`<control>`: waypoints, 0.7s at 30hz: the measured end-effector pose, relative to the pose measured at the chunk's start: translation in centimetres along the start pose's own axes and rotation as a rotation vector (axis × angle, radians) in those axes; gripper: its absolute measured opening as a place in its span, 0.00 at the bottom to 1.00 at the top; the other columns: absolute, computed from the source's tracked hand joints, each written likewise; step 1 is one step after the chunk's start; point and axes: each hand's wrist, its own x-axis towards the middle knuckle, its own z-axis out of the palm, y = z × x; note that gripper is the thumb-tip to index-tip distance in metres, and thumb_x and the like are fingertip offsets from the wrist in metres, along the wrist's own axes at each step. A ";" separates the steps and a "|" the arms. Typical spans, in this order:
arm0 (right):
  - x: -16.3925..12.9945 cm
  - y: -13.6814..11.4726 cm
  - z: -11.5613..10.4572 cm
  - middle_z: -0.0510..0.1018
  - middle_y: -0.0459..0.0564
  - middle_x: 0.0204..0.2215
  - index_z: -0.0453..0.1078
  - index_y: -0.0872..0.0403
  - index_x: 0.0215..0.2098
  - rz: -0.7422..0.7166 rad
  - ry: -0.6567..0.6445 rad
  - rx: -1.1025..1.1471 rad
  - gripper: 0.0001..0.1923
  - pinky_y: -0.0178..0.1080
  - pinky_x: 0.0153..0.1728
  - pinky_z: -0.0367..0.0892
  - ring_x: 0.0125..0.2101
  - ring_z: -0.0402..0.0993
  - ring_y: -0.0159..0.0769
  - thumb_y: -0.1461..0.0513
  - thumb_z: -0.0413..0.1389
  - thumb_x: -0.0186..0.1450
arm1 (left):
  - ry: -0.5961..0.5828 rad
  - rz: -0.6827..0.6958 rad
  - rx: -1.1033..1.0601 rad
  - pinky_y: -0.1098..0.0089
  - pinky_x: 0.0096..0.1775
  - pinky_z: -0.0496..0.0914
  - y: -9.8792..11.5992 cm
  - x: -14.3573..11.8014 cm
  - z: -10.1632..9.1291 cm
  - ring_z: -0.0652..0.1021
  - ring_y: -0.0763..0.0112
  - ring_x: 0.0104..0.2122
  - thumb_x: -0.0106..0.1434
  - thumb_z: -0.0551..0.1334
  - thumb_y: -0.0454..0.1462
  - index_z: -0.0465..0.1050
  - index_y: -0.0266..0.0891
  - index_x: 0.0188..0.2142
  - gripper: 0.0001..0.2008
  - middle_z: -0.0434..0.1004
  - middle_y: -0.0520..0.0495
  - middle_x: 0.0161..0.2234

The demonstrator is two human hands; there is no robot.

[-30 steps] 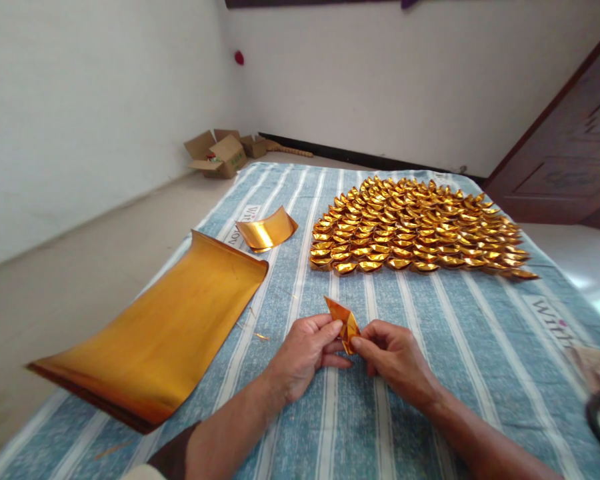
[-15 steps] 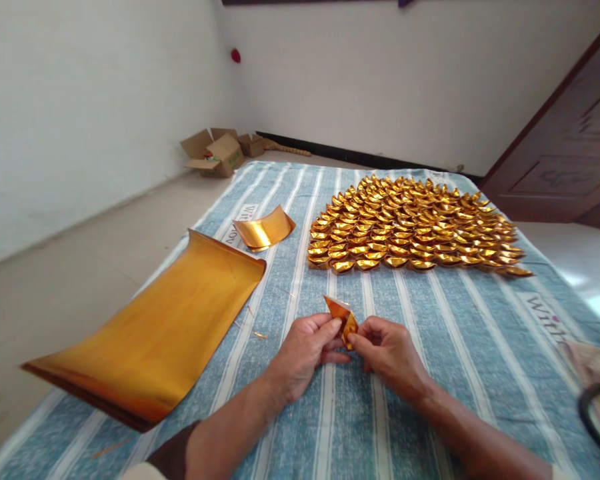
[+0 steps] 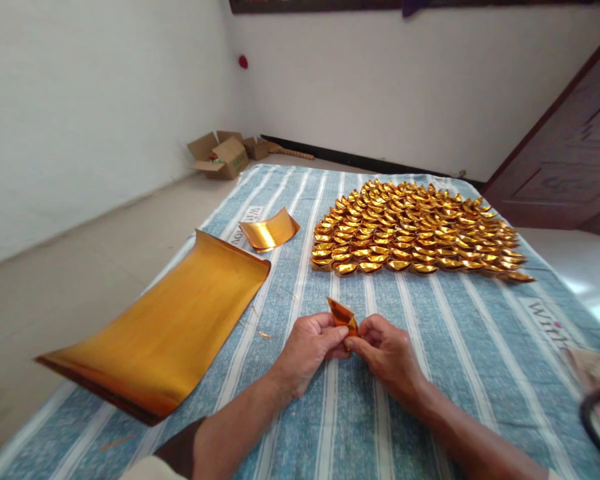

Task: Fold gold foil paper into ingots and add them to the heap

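Observation:
Between my two hands is a small piece of folded gold foil paper (image 3: 342, 312), its pointed end sticking up to the left. My left hand (image 3: 313, 343) pinches it from the left, thumb on top. From the right, my right hand (image 3: 387, 347) grips its lower end between thumb and curled fingers. The fingers hide the lower part of the fold. Beyond my hands, many folded gold paper ingots (image 3: 410, 230) lie in tight overlapping rows. A stack of large gold foil sheets (image 3: 165, 327) curls at the left, with a smaller stack of gold foil sheets (image 3: 270, 231) behind it.
A blue and white striped cloth (image 3: 290, 427) covers the table. Thin gold scraps (image 3: 264, 335) lie left of my hands. A black looped handle (image 3: 597, 420) is at the right edge. Open cardboard boxes (image 3: 225, 157) stand on the floor beyond the table.
My left thumb has moved down and right along the folded paper, closer to my right thumb. The paper's lower part is now more covered. The whole view has shifted slightly.

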 end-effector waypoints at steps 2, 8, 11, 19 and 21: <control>0.1 0.0 -0.1 0.61 0.36 0.14 0.61 0.52 0.24 0.004 0.007 -0.010 0.12 0.30 0.18 0.51 0.16 0.53 0.24 0.58 0.60 0.57 | 0.006 0.013 -0.006 0.69 0.37 0.72 0.1 -0.1 0.0 0.79 0.68 0.32 0.53 0.68 0.38 0.77 0.32 0.37 0.13 0.80 0.42 0.35; 0.4 -0.6 -1.4 0.61 0.36 0.13 0.65 0.53 0.26 0.097 -0.220 0.064 0.11 0.29 0.14 0.49 0.13 0.54 0.23 0.55 0.59 0.57 | 0.038 0.060 -0.023 0.70 0.35 0.71 0.4 -0.3 0.1 0.78 0.69 0.30 0.53 0.68 0.37 0.77 0.32 0.36 0.12 0.80 0.43 0.32; 0.5 -1.0 -2.1 0.65 0.37 0.13 0.65 0.53 0.25 0.177 -0.330 0.139 0.13 0.28 0.11 0.51 0.11 0.57 0.23 0.53 0.57 0.58 | 0.055 0.081 -0.017 0.72 0.33 0.70 0.5 -0.3 0.1 0.77 0.70 0.29 0.53 0.68 0.37 0.77 0.32 0.35 0.11 0.80 0.44 0.31; 0.8 -1.1 -2.1 0.69 0.37 0.12 0.65 0.53 0.26 0.244 -0.351 0.246 0.12 0.27 0.10 0.48 0.09 0.59 0.24 0.53 0.56 0.58 | 0.012 0.129 -0.041 0.72 0.34 0.69 0.6 -0.3 0.1 0.76 0.70 0.29 0.52 0.69 0.39 0.78 0.33 0.34 0.12 0.79 0.45 0.30; 0.8 -1.0 -1.9 0.69 0.37 0.12 0.64 0.53 0.25 0.227 -0.345 0.255 0.12 0.28 0.10 0.49 0.09 0.60 0.24 0.53 0.56 0.58 | 0.017 0.130 -0.040 0.71 0.34 0.70 0.6 -0.2 0.1 0.76 0.69 0.29 0.52 0.69 0.39 0.78 0.33 0.34 0.13 0.79 0.45 0.30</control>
